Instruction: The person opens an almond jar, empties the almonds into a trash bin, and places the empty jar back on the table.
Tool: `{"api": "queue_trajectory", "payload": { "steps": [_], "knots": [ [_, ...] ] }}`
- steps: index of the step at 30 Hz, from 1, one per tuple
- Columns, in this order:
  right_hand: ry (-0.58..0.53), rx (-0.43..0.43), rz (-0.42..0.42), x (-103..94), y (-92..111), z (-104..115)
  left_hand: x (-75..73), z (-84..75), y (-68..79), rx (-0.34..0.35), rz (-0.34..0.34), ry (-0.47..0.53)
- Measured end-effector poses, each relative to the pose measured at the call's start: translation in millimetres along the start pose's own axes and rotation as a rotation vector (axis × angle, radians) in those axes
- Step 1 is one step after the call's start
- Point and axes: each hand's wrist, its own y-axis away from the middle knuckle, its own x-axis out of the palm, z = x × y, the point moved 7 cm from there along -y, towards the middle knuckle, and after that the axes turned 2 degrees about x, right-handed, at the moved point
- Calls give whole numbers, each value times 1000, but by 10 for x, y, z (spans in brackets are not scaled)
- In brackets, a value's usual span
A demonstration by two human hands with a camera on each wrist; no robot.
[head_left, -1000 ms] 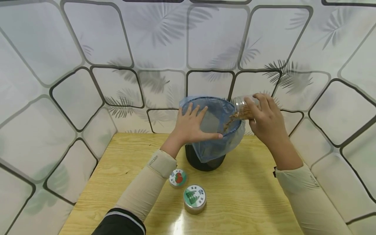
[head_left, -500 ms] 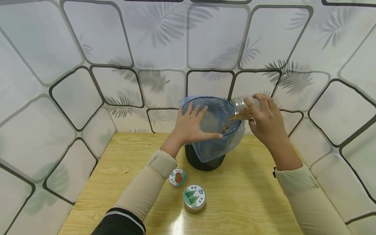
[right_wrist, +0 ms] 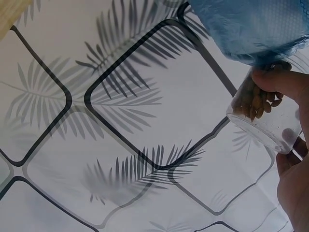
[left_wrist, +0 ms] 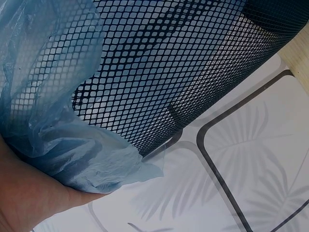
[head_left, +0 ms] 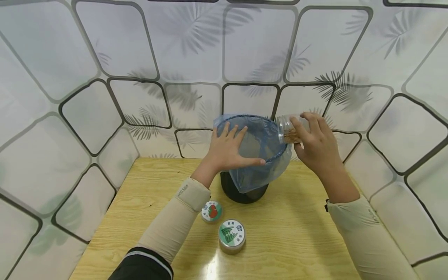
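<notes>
A black mesh bin [left_wrist: 159,63], tilted toward the right, stands on the table lined with a blue plastic bag [head_left: 255,179] folded over its rim. My left hand [head_left: 225,149] lies spread on the bag at the rim, fingers straight over the left side and thumb along the near edge. In my right hand [head_left: 318,144] I grip a clear plastic jar [head_left: 285,126], lying nearly sideways with its uncapped mouth at the bin's right rim. Small brown oval pieces [right_wrist: 258,104] sit along the jar's lower side.
Two round lidded jars stand on the wooden table [head_left: 297,241] in front of the bin: one with a tomato lid [head_left: 212,211], another with a green vegetable lid [head_left: 232,234]. A patterned cloth wall [head_left: 196,46] encloses the back and sides.
Brown pieces were pouring from the jar into the bag, thinned out, and now none are seen falling. The jar holds fewer pieces near its mouth. My left hand stays put.
</notes>
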Motion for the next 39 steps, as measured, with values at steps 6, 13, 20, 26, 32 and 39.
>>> {"api": "queue_trajectory", "payload": {
  "steps": [6, 13, 20, 26, 32, 39],
  "knots": [
    [6, -13, -7, 4, 4, 16, -1, 6, -2, 1, 0, 7],
    [12, -53, -11, 15, 20, 75, 2, 4, 1, -2, 4, 3],
    [11, -93, -59, 8, 18, 128, 4, 0, 1, -7, 8, -1],
    [25, -128, -74, 10, 22, 164, 3, 1, 0, -8, 8, 9],
    [20, -133, -73, 6, 23, 177, -1, 0, -3, -7, 1, 6],
    [3, -146, -82, -4, 13, 197, 2, 2, -7, -9, 1, 2]
  ]
}}
